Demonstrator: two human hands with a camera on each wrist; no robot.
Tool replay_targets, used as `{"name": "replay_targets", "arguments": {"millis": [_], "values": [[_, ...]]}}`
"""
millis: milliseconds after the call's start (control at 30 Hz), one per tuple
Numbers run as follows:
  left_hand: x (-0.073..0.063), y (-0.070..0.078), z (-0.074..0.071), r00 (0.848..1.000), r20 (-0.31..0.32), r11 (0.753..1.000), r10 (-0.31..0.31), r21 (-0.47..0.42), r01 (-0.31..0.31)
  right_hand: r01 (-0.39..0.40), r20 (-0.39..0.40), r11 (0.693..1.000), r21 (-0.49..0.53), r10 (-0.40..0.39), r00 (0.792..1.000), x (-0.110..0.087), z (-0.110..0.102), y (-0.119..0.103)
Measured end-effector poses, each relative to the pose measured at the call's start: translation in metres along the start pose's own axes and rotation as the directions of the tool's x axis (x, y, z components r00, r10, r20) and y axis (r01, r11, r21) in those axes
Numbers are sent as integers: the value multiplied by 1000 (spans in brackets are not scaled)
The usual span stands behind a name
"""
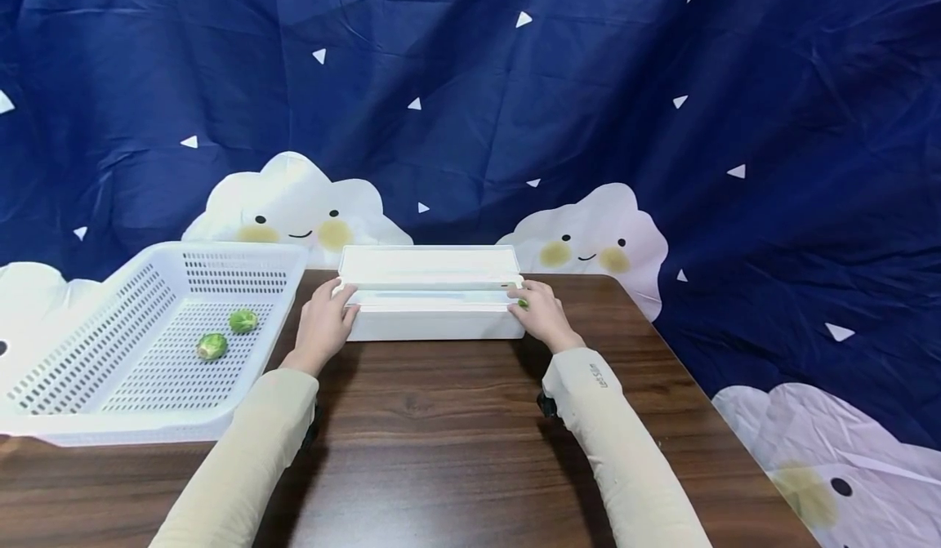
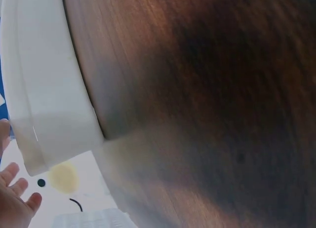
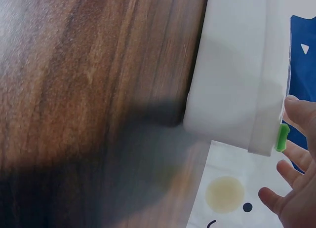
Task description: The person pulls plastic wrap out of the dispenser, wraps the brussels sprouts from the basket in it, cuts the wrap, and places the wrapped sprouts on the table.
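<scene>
- Head view: the white box [image 1: 434, 326] sits near the far edge of the table [image 1: 426, 417], its lid [image 1: 430, 262] tipped up along its back.
- Left hand [image 1: 321, 324] is at the box's left end, right hand [image 1: 541, 316] at its right end; fingers look spread rather than clenched, and how firmly they touch I cannot tell.
- Box looks like stiff, smooth plastic, probably light and a bit slippery; lid likely thin, its hinge the weak spot. Best hold: the solid walls at both ends, clear of the lid.
- Right wrist view shows a green tab [image 3: 282, 137] at the box's right end, mostly hidden by fingers from the head.
- Only the head view shows the box's inside and, left of the box, two sprouts [image 1: 243, 321] in the basket [image 1: 147, 427].
</scene>
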State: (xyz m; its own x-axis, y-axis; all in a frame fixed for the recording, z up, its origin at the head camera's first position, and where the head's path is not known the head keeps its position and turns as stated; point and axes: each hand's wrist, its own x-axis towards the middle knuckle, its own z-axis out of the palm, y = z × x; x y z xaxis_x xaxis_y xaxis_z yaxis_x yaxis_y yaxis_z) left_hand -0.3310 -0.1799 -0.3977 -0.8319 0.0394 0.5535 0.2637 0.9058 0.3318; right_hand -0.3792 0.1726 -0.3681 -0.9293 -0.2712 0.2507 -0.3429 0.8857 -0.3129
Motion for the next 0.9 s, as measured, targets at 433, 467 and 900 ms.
{"name": "replay_targets", "arguments": {"millis": [433,467,900], "values": [[2,-1,2,999,-24,999,-31,-43,30,-44,-18,996,76,46,999,1,2,3],[3,-1,2,999,-18,998,-46,-51,45,-54,-24,995,86,57,998,1,2,3],[13,2,0,995,-21,995,-96,4,96,-88,-143,984,158,110,984,2,6,3]]}}
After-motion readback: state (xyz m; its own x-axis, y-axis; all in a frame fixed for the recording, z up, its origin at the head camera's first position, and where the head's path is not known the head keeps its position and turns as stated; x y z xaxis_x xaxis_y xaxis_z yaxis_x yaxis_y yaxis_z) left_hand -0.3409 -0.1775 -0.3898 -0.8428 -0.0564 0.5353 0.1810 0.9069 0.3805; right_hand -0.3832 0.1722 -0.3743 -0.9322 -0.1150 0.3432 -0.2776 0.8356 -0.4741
